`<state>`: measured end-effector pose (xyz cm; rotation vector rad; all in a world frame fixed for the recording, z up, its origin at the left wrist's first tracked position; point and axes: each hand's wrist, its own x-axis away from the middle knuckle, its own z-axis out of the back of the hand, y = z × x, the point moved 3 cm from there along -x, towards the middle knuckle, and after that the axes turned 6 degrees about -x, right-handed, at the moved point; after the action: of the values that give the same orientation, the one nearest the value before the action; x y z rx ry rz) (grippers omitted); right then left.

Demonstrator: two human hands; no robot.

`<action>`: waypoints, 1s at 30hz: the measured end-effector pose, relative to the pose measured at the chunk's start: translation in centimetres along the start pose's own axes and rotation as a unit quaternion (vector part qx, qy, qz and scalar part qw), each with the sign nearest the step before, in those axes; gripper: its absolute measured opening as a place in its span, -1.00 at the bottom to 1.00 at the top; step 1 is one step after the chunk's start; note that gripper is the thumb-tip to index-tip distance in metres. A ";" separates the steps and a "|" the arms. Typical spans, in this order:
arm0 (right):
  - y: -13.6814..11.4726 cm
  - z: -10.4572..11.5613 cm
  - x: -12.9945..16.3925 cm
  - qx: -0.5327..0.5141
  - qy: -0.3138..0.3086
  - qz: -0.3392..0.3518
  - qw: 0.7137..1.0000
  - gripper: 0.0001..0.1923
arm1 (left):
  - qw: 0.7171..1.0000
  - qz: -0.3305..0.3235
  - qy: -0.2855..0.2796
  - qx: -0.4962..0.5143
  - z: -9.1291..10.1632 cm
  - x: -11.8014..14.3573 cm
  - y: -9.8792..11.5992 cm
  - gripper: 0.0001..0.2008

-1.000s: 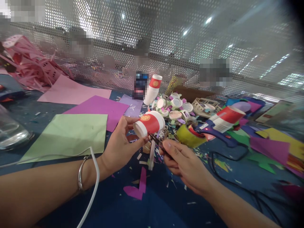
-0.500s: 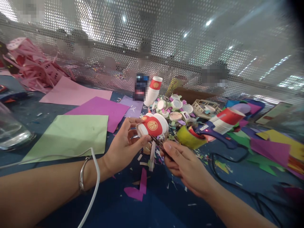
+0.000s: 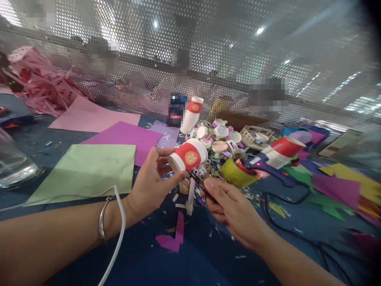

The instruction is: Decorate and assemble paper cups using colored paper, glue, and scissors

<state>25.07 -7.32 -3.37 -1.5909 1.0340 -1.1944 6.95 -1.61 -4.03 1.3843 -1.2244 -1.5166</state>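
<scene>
A red and white paper cup (image 3: 190,155) with a gold emblem lies tilted on its side in the air, gripped near one end by the thumb and fingers of my left hand (image 3: 157,171). My right hand (image 3: 224,198) is closed around a pair of small dark scissors (image 3: 201,180). Their blades reach the cup's lower edge close to my left thumb; whether they cut into it I cannot tell. Paper scraps (image 3: 178,234) lie on the blue table (image 3: 190,266) underneath.
Cut cup bottoms (image 3: 219,146) are heaped behind the cup, near a cup stack (image 3: 193,113). Rightward are a glue gun (image 3: 270,169), its black cord and another cup stack (image 3: 285,151). Green paper (image 3: 98,167) lies left. A white cable (image 3: 120,226) crosses my left wrist.
The cup has turned in my left hand, and its rim end has shifted slightly left and up. The scissors in my right hand stay nearly in place.
</scene>
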 end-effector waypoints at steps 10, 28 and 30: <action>0.3 0.1 0.0 -0.011 0.006 -0.010 1.000 -0.51 | 0.997 -0.043 -0.019 -0.062 0.2 -0.1 -0.5 -0.53; 0.4 -0.1 0.3 -0.036 0.001 -0.032 0.999 -0.50 | 0.983 -0.093 -0.016 -0.156 0.5 0.0 -0.6 -0.57; 0.4 -0.1 0.3 -0.039 -0.002 -0.034 0.999 -0.50 | 0.983 -0.097 -0.014 -0.153 0.5 0.2 -0.6 -0.56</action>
<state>24.94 -7.76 -3.68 -1.7007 1.0424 -1.2102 6.53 -1.51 -4.67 1.3072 -0.8459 -1.7783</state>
